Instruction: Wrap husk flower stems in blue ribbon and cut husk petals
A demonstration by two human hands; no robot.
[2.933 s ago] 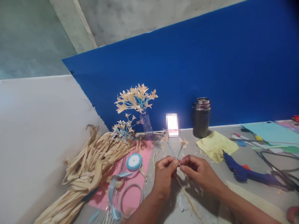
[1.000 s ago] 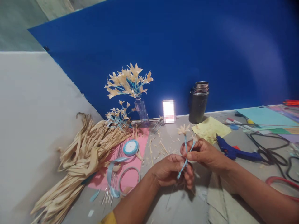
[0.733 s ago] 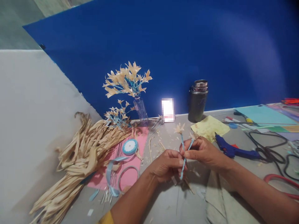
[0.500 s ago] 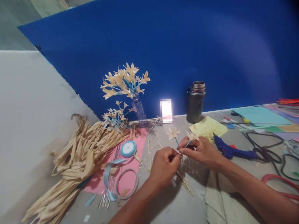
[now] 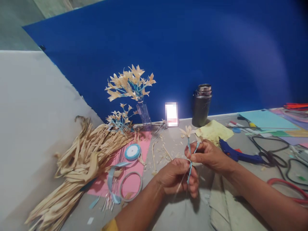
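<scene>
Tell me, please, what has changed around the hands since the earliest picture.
The right hand has moved up to the fork of the blue stems, fingers close beneath one of the two flowers. The left hand has rolled over, baring its lower fingers; the stems' blue lower end now shows below its thumb. The flask, glue gun and ribbon spool stay put, though the camera view shifted.

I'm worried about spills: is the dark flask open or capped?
Open: the dark flask stands upright, its metal neck bare, with no cap on it. Whether it holds liquid, I cannot tell.
</scene>
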